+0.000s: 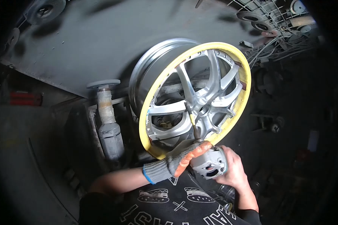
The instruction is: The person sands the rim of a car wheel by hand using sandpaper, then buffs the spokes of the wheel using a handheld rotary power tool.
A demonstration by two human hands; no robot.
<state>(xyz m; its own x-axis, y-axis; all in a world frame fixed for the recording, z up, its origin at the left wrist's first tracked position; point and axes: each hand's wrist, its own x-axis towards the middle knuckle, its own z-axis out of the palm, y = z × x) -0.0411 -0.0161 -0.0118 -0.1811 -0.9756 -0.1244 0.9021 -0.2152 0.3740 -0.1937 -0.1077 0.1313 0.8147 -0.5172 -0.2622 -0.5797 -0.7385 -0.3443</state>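
Both your hands on the power tool, its bit at the wheel's spokes.
Your gloved left hand [184, 157] is wrapped round the neck of the power tool [210, 164], your bare right hand [234, 167] curled on its body, fingertips partly hidden; the bit [193, 122] reaches a spoke beside the hub of the yellow-edged wheel [202, 98], tilted in front of you. This looks like working the spoke surface; the next move calls for a firm grip and a controlled tip.

My left glove [173, 162] was knit cloth; mid-frame, the alloy wheel [205, 98] gleamed in smooth metal, its yellow rim lip [145, 127] matt.
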